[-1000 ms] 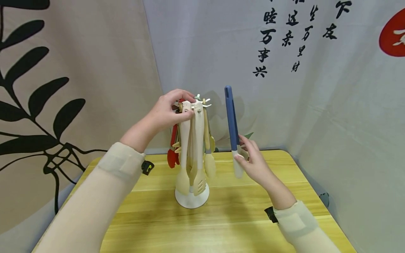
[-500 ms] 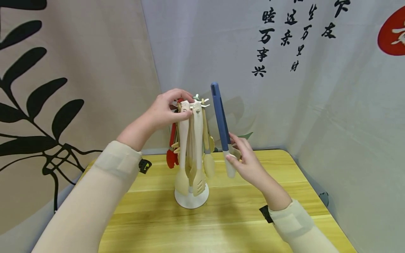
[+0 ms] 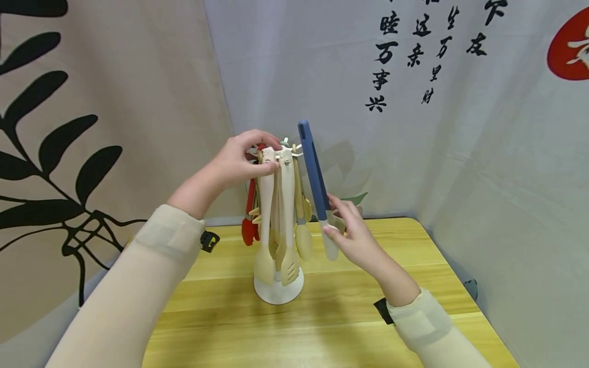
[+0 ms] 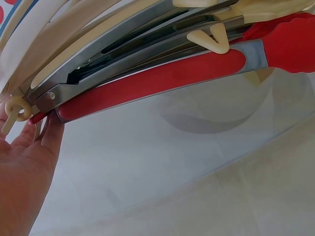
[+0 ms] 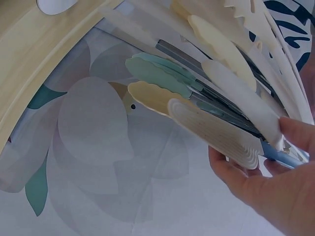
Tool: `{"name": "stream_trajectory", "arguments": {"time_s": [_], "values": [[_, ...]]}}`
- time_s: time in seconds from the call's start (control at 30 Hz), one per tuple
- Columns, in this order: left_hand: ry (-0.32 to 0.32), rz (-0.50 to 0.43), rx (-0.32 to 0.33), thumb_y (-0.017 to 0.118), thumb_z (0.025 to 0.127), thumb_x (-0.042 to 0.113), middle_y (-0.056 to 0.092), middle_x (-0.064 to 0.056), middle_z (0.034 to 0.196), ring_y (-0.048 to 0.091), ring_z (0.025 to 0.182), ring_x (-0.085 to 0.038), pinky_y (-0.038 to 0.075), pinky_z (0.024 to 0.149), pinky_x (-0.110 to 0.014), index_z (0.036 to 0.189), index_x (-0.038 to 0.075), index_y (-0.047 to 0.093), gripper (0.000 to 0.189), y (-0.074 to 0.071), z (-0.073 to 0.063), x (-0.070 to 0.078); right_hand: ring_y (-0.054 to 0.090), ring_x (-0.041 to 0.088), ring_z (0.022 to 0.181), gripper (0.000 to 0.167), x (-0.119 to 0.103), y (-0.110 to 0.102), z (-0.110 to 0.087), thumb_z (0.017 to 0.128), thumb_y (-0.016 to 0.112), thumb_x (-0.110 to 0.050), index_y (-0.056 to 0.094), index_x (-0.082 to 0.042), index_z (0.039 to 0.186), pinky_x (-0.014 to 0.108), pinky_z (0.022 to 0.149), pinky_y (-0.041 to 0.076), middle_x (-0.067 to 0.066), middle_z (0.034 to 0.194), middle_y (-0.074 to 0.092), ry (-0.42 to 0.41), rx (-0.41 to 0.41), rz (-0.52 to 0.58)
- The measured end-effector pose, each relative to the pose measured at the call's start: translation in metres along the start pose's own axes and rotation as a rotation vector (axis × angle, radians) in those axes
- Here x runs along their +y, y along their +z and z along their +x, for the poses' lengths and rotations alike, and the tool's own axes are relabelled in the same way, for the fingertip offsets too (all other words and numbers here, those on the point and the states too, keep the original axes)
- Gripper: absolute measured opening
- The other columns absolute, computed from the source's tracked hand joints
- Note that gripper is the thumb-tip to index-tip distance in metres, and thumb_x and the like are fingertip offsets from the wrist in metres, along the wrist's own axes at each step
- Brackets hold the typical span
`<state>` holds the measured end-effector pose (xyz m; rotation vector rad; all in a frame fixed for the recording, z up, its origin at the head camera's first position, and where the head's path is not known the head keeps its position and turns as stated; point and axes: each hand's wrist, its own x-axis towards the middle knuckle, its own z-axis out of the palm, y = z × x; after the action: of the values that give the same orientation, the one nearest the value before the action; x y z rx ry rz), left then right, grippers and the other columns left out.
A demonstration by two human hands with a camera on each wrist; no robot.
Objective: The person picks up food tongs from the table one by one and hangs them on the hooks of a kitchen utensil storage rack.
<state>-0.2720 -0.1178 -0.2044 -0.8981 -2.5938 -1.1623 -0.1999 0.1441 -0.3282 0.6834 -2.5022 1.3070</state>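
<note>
A white rotating-style utensil rack point(image 3: 278, 294) stands on the table, hung round with cream utensils, among them a slotted turner point(image 3: 290, 268). My left hand point(image 3: 244, 158) grips the rack's top, thumb in front and fingers over the hooks. In the left wrist view, red-handled tongs point(image 4: 152, 84) hang beside that hand point(image 4: 32, 160). My right hand point(image 3: 356, 232) pinches blue-handled tongs point(image 3: 314, 171) by their pale tips, handle end up and leaning left, close to the rack's right side. The right wrist view shows ribbed pale tips point(image 5: 211, 130) in the fingers, with green-tipped tongs point(image 5: 160, 73) hanging behind.
The wooden table point(image 3: 257, 337) extends in front of the rack and to both sides. A printed cloth backdrop point(image 3: 294, 66) hangs right behind the table's far edge. Small hook ends point(image 3: 298, 149) stick out at the rack's top right.
My right hand has carried the blue-handled tongs left toward the rack, and the tongs now lean further left. The left hand keeps its hold on the rack's top.
</note>
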Motion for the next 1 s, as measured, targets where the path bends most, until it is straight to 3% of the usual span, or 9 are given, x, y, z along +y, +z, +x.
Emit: {"name": "stream_trajectory", "arguments": {"time_s": [0.57, 1.0], "values": [[0.007, -0.025, 0.009, 0.068, 0.085, 0.022, 0.052, -0.001, 0.132, 0.046, 0.118, -0.019, 0.044, 0.100, -0.043, 0.112, 0.014, 0.063, 0.029, 0.002, 0.000, -0.003, 0.043, 0.029, 0.121, 0.068, -0.001, 0.006, 0.007, 0.091, 0.061, -0.007, 0.027, -0.011, 0.149, 0.035, 0.078, 0.049, 0.016, 0.134, 0.040, -0.006, -0.027, -0.015], [0.014, -0.042, 0.019, 0.068, 0.084, 0.020, 0.053, -0.002, 0.132, 0.047, 0.117, -0.020, 0.045, 0.099, -0.042, 0.111, 0.012, 0.062, 0.029, 0.001, 0.000, -0.003, 0.044, 0.030, 0.120, 0.068, 0.003, 0.014, 0.009, 0.089, 0.063, -0.005, 0.029, -0.007, 0.148, 0.045, 0.095, 0.047, 0.017, 0.130, 0.042, -0.017, -0.040, -0.012]]}}
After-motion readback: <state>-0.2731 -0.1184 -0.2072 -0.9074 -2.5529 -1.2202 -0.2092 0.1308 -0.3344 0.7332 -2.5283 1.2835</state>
